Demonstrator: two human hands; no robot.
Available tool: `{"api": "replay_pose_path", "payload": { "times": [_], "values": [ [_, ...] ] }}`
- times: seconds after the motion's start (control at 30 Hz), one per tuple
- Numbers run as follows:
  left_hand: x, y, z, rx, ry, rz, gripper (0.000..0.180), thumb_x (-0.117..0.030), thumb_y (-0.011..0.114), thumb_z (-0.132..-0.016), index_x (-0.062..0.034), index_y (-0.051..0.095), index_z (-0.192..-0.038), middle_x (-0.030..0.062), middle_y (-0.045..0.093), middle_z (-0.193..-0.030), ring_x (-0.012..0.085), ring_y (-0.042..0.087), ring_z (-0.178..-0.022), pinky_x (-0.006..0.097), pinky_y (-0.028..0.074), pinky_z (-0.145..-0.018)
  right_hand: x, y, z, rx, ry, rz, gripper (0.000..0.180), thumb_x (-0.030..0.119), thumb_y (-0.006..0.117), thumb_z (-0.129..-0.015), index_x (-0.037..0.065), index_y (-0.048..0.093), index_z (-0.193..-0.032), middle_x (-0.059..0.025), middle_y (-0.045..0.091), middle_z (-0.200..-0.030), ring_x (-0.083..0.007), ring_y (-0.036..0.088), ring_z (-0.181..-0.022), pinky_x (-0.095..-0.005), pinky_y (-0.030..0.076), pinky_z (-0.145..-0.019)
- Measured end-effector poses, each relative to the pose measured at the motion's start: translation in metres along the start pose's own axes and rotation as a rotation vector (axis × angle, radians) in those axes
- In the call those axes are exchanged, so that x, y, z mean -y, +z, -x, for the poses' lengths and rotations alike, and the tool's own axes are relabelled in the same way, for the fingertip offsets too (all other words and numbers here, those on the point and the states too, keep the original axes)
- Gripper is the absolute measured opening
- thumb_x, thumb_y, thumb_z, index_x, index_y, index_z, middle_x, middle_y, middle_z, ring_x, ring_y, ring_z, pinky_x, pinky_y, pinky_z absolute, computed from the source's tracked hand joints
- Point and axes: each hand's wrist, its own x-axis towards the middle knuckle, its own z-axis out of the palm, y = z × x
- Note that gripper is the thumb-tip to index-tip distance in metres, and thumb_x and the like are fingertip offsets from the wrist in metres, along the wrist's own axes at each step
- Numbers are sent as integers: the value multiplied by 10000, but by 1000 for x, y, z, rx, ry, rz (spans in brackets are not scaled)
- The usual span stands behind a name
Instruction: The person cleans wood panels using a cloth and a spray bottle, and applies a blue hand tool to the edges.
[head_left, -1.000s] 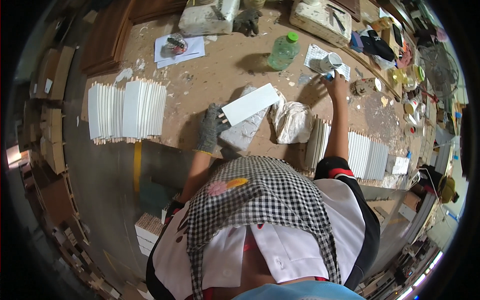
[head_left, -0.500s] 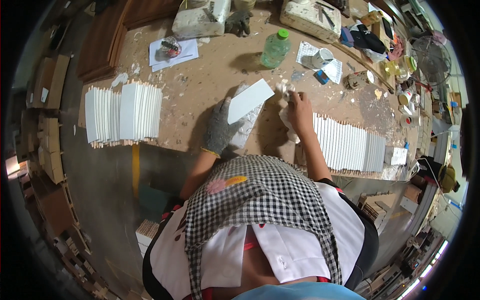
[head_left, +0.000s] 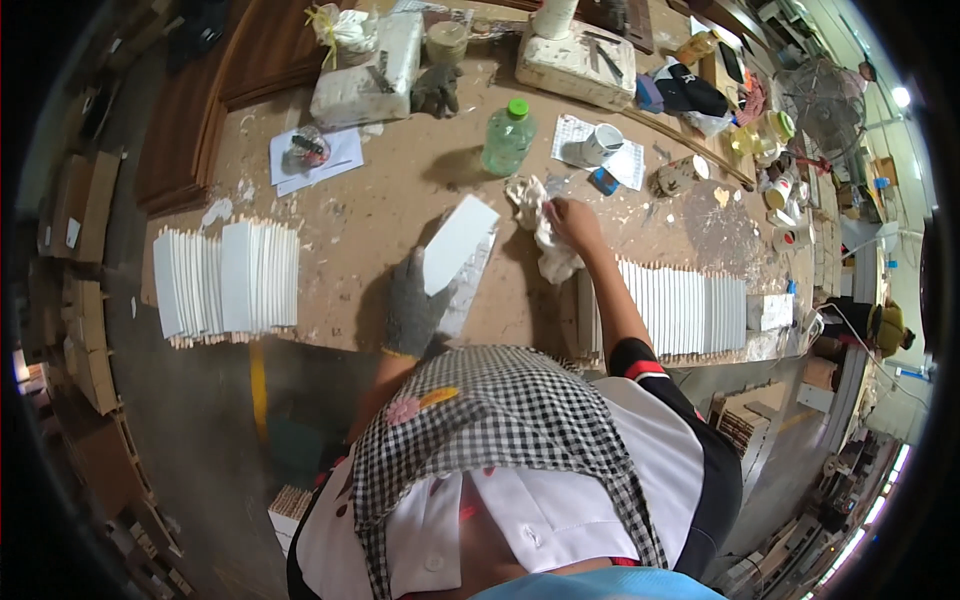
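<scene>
My left hand, in a grey knit glove, grips a flat white rectangular board by its left edge, tilted over the bench. Beneath it, a whitish wrapped block is partly hidden. My bare right hand is closed on a crumpled white rag lying on the bench, just right of the board. A row of similar white boards stands on edge by my right forearm. Two more groups of boards stand at the left edge.
A green-capped bottle stands beyond the board. Right of it are a white cup on paper and a small blue box. Paint-stained blocks line the back, with a dark glove beside one. Wooden panels lie far left.
The view has shifted, so the bench sits lower and further left. My right hand has drawn the rag out flatter across the bench. My left hand keeps hold of the board.
</scene>
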Motion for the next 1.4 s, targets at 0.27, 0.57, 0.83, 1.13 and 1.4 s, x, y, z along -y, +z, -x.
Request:
{"api": "replay_pose_path", "payload": {
  "times": [0.27,0.57,0.83,1.13,1.4],
  "values": [
    [-31,-56,-14,520,242,-298,537,-238,627,-884,35,512,-1332,252,587,-1143,399,562,-1070,506,449,-928,-108,-32,-33,-727,-20,265,319,206,694,-846,102,707,-1147,-189,691,-1032,-389,646,-950,-441,519,-803],
    [-41,-53,-101,552,707,-720,537,-178,430,-962,-210,391,-1496,53,299,-1598,277,205,-1497,456,122,-1242,-157,-43,-67,-655,201,200,299,263,740,-818,65,699,-1040,-227,679,-896,-412,645,-843,-493,508,-751],
    [-2,-56,-127,555,741,-600,472,-224,548,-894,-139,572,-1358,203,569,-1298,359,491,-1279,497,265,-1183,-76,-70,-11,-347,58,-622,438,203,739,-871,62,644,-1275,-131,709,-995,-227,694,-858,-341,532,-775],
    [3,-68,-99,394,414,-452,677,-202,758,-706,-170,566,-1354,214,550,-1209,394,539,-1108,476,422,-991,75,-13,116,35,-20,-651,478,126,779,-818,132,647,-1278,-111,639,-1090,-226,669,-924,-328,567,-764],
    [-12,-74,-79,327,344,-463,709,-217,783,-702,-165,559,-1372,227,546,-1207,403,530,-1111,494,410,-990,116,4,103,-267,-230,-275,472,117,768,-828,115,639,-1281,-123,627,-1086,-289,646,-915,-364,563,-772]
  ]
}}
